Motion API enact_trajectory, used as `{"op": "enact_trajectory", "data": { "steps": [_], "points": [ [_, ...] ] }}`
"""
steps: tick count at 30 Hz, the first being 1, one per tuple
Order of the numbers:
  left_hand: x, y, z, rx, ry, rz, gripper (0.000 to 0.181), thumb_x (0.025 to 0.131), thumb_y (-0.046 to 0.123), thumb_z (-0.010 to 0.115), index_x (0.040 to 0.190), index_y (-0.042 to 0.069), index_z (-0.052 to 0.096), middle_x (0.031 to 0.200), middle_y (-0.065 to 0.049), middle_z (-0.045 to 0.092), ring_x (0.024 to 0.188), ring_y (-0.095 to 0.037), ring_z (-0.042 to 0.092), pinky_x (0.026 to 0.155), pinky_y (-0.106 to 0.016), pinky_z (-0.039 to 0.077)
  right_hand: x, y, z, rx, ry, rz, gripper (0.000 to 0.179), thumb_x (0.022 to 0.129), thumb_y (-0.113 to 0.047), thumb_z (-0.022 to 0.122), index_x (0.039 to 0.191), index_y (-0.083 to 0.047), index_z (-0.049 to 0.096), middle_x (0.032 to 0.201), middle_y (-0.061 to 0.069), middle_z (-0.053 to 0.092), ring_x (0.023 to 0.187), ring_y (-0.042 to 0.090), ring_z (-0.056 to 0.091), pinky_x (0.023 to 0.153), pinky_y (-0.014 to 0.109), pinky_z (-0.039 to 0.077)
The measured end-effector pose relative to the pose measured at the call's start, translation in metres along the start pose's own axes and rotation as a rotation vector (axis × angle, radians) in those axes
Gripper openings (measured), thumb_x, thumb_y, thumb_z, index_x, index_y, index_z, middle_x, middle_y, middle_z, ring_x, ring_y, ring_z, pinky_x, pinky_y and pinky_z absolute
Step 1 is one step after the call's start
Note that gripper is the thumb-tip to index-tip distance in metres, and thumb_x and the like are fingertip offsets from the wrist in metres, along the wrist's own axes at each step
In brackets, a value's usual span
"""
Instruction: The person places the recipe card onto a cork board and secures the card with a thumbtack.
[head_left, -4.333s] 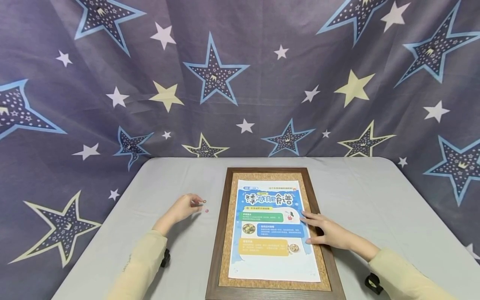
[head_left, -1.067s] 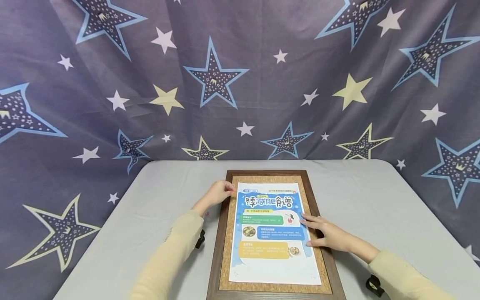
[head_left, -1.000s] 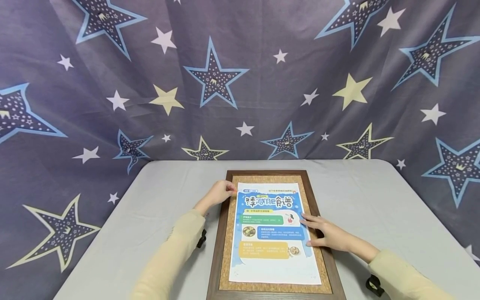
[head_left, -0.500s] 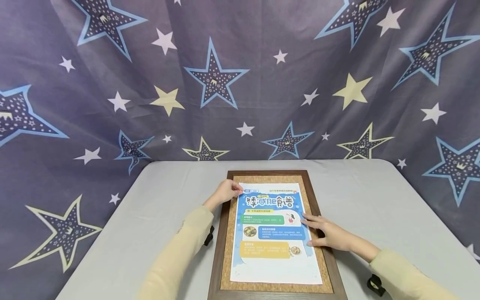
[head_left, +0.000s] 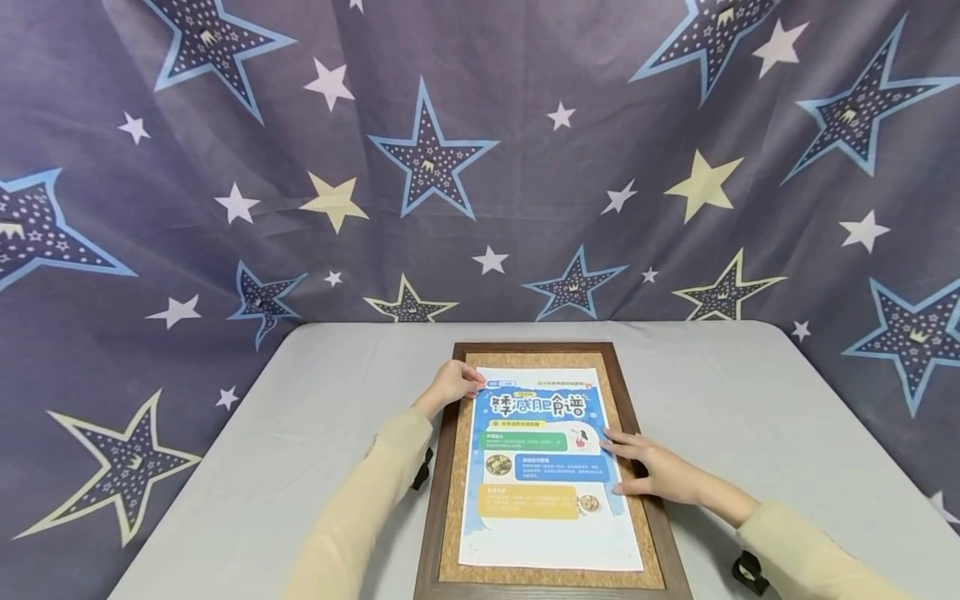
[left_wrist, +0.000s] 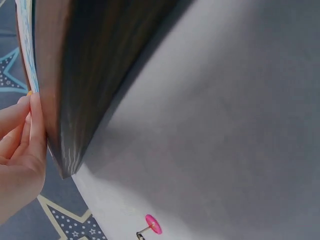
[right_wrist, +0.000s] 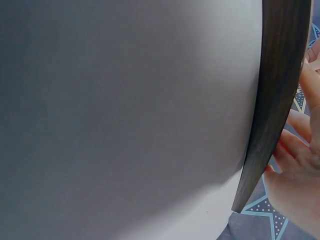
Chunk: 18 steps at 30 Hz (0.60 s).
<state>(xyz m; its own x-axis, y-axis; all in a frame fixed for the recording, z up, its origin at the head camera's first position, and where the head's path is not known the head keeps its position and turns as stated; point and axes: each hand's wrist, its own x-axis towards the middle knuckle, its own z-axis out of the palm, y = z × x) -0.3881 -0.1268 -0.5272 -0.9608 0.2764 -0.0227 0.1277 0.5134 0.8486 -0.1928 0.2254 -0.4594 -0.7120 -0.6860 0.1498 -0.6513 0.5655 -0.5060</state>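
Observation:
A printed poster lies on a cork board with a brown wooden frame. At the poster's upper left corner my left hand pinches a small orange thumbtack, mostly hidden by the fingertips. My right hand rests with fingers spread and fairly straight on the poster's right edge, its palm over the frame. A pink thumbtack with a metal point lies on the table beside the frame in the left wrist view; the left arm hides it in the head view.
The board lies on a table with a light grey cloth. Behind and to the sides hangs a dark curtain printed with stars. Each wrist wears a black strap, partly under the sleeves.
The left hand has moved from the table left of the board to the poster's upper left corner, carrying the orange thumbtack. The right hand has stayed on the right edge.

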Motion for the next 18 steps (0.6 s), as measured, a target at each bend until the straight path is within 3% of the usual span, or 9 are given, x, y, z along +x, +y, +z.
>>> {"op": "enact_trajectory", "data": {
  "steps": [2, 4, 5, 7, 9, 13, 15, 18],
  "points": [
    [-0.003, 0.007, -0.001, 0.028, 0.004, -0.003, 0.006, 0.079, -0.001, 0.062, 0.081, -0.001, 0.068, 0.077, -0.012, 0.065, 0.061, -0.019, 0.062, 0.055, -0.027, 0.052, 0.0, 0.0, 0.0, 0.009, -0.008, 0.01, 0.063, 0.078, -0.032, 0.065, 0.124, 0.007, 0.045, 0.132, 0.028, 0.035, 0.114, 0.049, 0.034, 0.085, 0.059, 0.034],
    [-0.02, 0.03, -0.004, 0.032, 0.003, 0.0, 0.007, 0.078, -0.003, 0.062, 0.079, 0.0, 0.068, 0.073, -0.011, 0.065, 0.058, -0.018, 0.062, 0.052, -0.025, 0.051, 0.0, -0.001, -0.001, 0.026, -0.022, 0.028, 0.065, 0.079, -0.034, 0.064, 0.125, 0.007, 0.044, 0.133, 0.028, 0.034, 0.116, 0.049, 0.032, 0.086, 0.059, 0.033],
    [-0.02, 0.032, -0.003, 0.043, 0.004, -0.03, 0.006, 0.077, -0.003, 0.062, 0.078, -0.001, 0.068, 0.073, -0.012, 0.065, 0.058, -0.019, 0.061, 0.051, -0.027, 0.051, 0.0, -0.001, -0.001, 0.026, -0.031, 0.035, 0.065, 0.079, -0.035, 0.063, 0.125, 0.007, 0.044, 0.133, 0.028, 0.033, 0.116, 0.049, 0.032, 0.087, 0.059, 0.033],
    [-0.041, 0.065, -0.006, 0.083, 0.011, -0.084, 0.006, 0.078, -0.005, 0.061, 0.081, -0.005, 0.067, 0.076, -0.015, 0.064, 0.061, -0.022, 0.062, 0.054, -0.028, 0.052, 0.0, -0.002, -0.001, 0.027, -0.041, 0.044, 0.066, 0.079, -0.036, 0.062, 0.125, 0.007, 0.044, 0.133, 0.028, 0.033, 0.117, 0.049, 0.032, 0.087, 0.059, 0.032],
    [-0.06, 0.089, -0.008, 0.103, 0.017, -0.07, 0.009, 0.079, -0.008, 0.058, 0.085, -0.01, 0.065, 0.079, -0.02, 0.063, 0.065, -0.027, 0.062, 0.056, -0.028, 0.052, 0.0, -0.002, -0.001, 0.03, -0.045, 0.053, 0.066, 0.08, -0.037, 0.062, 0.126, 0.007, 0.043, 0.134, 0.028, 0.033, 0.117, 0.049, 0.031, 0.088, 0.059, 0.032],
    [-0.084, 0.123, -0.011, 0.127, 0.001, -0.055, 0.014, 0.084, -0.009, 0.051, 0.092, -0.015, 0.061, 0.089, -0.026, 0.061, 0.076, -0.034, 0.061, 0.064, -0.029, 0.052, 0.0, -0.003, -0.002, 0.032, -0.037, 0.057, 0.066, 0.079, -0.036, 0.062, 0.125, 0.007, 0.044, 0.134, 0.028, 0.033, 0.117, 0.049, 0.031, 0.088, 0.059, 0.031],
    [-0.081, 0.121, -0.011, 0.133, 0.0, -0.063, 0.014, 0.084, -0.008, 0.051, 0.091, -0.013, 0.062, 0.088, -0.025, 0.062, 0.075, -0.032, 0.061, 0.064, -0.03, 0.052, 0.0, -0.003, -0.001, 0.025, -0.036, 0.057, 0.066, 0.079, -0.036, 0.063, 0.125, 0.007, 0.044, 0.134, 0.028, 0.033, 0.117, 0.048, 0.031, 0.088, 0.059, 0.031],
    [-0.064, 0.1, -0.008, 0.135, -0.011, -0.086, 0.011, 0.082, -0.007, 0.054, 0.086, -0.008, 0.065, 0.081, -0.017, 0.064, 0.067, -0.024, 0.061, 0.06, -0.028, 0.052, 0.001, -0.002, 0.0, 0.016, -0.035, 0.064, 0.066, 0.079, -0.036, 0.063, 0.125, 0.007, 0.044, 0.134, 0.027, 0.033, 0.118, 0.047, 0.031, 0.089, 0.058, 0.031]
  ]
}}
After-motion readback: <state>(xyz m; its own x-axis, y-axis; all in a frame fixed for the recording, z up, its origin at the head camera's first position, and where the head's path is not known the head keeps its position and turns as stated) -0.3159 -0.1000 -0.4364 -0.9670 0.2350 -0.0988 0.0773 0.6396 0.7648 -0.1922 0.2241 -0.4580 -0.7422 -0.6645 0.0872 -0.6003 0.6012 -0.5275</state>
